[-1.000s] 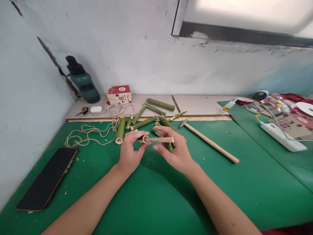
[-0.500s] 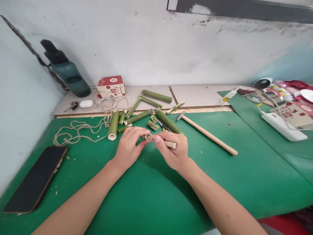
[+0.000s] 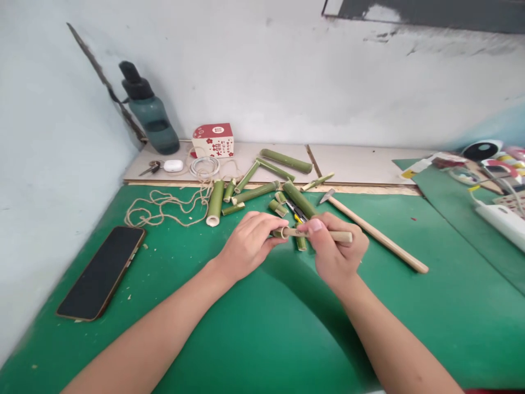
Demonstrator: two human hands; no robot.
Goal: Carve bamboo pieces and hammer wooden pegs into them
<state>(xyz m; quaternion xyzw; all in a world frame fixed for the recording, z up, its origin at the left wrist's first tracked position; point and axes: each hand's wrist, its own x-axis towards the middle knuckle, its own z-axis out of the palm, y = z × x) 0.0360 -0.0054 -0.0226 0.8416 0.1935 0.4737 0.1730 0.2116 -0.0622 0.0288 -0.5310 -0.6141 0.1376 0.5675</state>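
Bamboo tube (image 3: 280, 233), short one, is mid-frame, held over the green table (image 3: 262, 339), open mouth facing right. Left to right: phone (image 3: 100, 273) flat near the left edge, screen dark, pale chips scattered beside it. Behind it on the table, a loose tangle of twine (image 3: 141, 221). On the pale board (image 3: 361, 163) along the wall: keys (image 3: 155, 166), dark teal bottle (image 3: 156, 120) upright, white case (image 3: 173, 165) just beside the keys, then coiled white cable (image 3: 205, 174) in front of a red and cream box (image 3: 213, 141). Thick bamboo section (image 3: 215, 202) lies right of the twine, hollow end toward the person. Left hand (image 3: 248, 246): grip closed on the short tube, fingers over the top, thumb below. Behind that hand, several green bamboo cuts; the longest on the board (image 3: 286, 161) lies near the wall. Wooden rod (image 3: 342, 236) lines up with the tube, left end at its mouth; can't tell how far in, if at all. Dark marking on the rod. Utility knife (image 3: 298, 213) lies among the cuts, behind the rod. Right hand (image 3: 340, 249): grip wrapped around the rod, thumb on top, blunt end showing at the right. Hammer (image 3: 377, 233) slants away on the right, head toward the board. Far right: small dropper bottle (image 3: 418, 167), white power strip (image 3: 502, 223), mixed clutter.
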